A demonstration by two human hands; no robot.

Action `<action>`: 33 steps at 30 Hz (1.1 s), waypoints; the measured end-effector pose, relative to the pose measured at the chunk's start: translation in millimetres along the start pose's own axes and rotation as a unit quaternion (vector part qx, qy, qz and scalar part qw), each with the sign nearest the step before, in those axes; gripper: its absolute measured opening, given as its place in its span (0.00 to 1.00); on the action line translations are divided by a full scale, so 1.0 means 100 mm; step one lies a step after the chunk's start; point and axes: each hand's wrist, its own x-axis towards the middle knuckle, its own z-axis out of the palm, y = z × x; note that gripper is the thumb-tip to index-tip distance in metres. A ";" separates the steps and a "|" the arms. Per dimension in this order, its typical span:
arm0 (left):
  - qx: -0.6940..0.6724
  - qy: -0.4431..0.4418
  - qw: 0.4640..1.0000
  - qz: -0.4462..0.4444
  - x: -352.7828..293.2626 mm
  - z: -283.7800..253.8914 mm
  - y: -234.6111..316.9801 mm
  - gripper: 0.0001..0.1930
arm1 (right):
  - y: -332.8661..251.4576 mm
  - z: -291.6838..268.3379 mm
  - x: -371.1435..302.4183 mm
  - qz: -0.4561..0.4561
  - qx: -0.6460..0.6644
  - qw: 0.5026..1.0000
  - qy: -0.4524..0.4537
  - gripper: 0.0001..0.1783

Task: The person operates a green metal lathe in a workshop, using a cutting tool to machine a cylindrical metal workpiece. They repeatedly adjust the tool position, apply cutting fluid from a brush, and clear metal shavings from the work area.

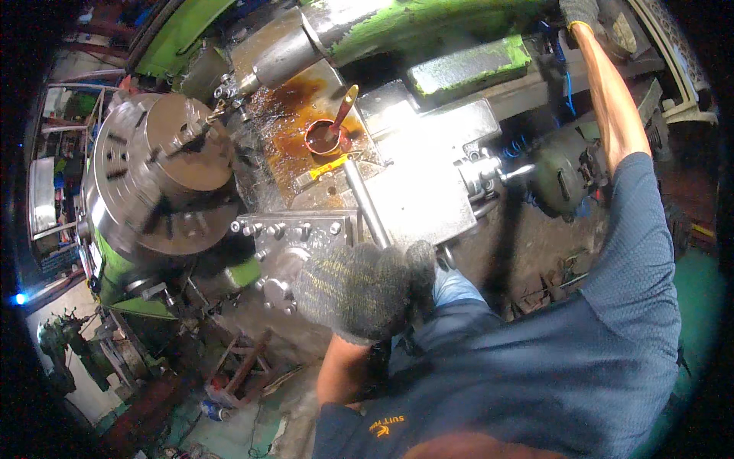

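Observation:
My left hand point(355, 291), in a grey knitted glove, is closed at the near end of a smooth metal bar point(363, 195) beside a lathe's bolted tool post point(298, 229). Its fingertips are hidden under the glove's back. My right arm reaches far up to the right, where my gloved right hand point(582, 11) is at a round handwheel point(621, 34); the picture's edge cuts it off and hides the fingers. At the left, a large chuck point(115, 195) holds a round metal workpiece point(187, 149), both smeared by motion. A drill bit point(218, 115) points at the workpiece's face.
A red cup point(322, 138) of brown liquid with a brush point(345, 107) stands on the oily carriage. Near it lies a yellow-handled tool point(327, 168). The green tailstock point(413, 30) spans the top. A crank handle point(520, 173) juts out at the right. Below stands a rusty metal frame point(241, 367).

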 end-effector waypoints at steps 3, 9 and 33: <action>0.002 -0.007 1.000 -0.002 -0.03 -0.03 0.06 0.14 | -0.14 0.02 -0.05 0.011 0.037 0.999 -0.012 0.21; -0.028 -0.018 0.999 0.015 -0.12 0.08 -0.08 0.13 | 0.05 0.03 0.02 -0.005 0.026 1.000 0.015 0.14; -0.064 -0.048 0.996 0.037 0.05 -0.19 -0.12 0.08 | 0.47 0.02 0.33 0.030 -0.132 0.980 -0.146 0.29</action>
